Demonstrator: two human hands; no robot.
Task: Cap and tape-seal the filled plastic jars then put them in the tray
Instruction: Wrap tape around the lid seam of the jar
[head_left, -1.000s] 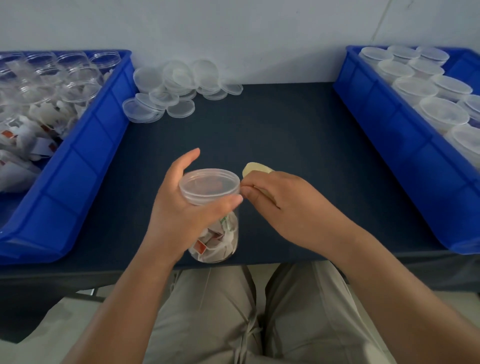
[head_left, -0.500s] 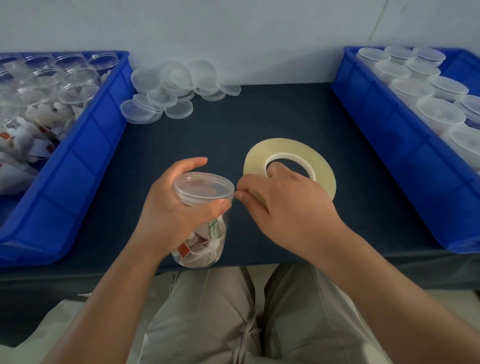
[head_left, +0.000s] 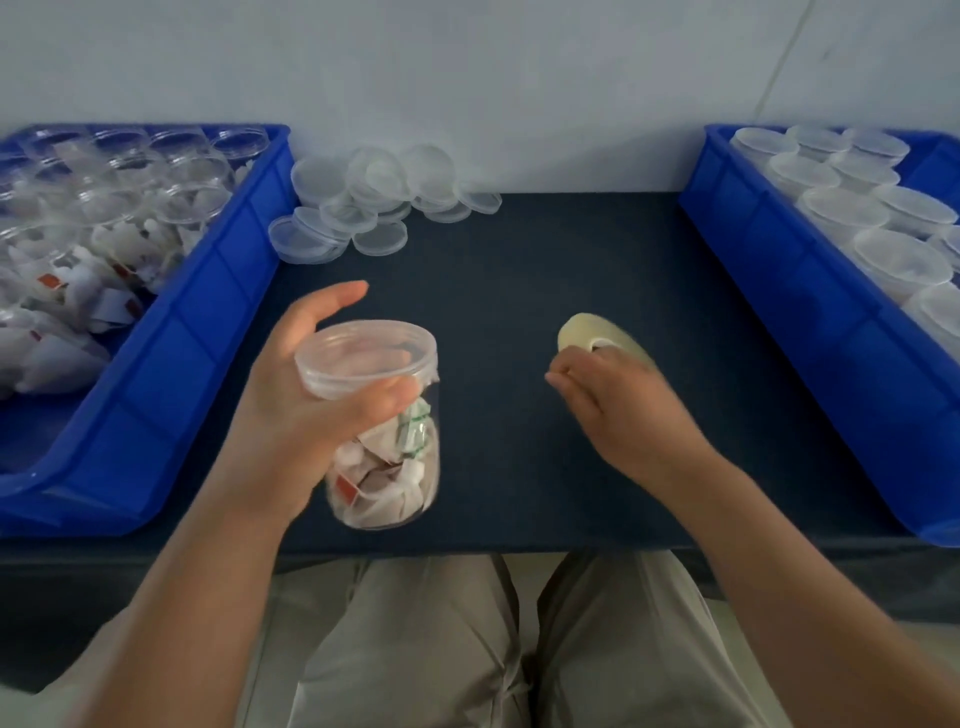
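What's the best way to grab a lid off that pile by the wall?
Take the lid lying flat at the near edge of the pile; nothing seems to overlap it. Come down from the near side and pinch its rim, as it looks too shallow to wrap. The left hand grips the jar, so use the right hand once it lets go of the tape roll.

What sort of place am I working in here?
Probably a hand-packing bench: a left bin of open filled jars, a pile of loose lids, a right bin of capped jars, and tape in the right hand.
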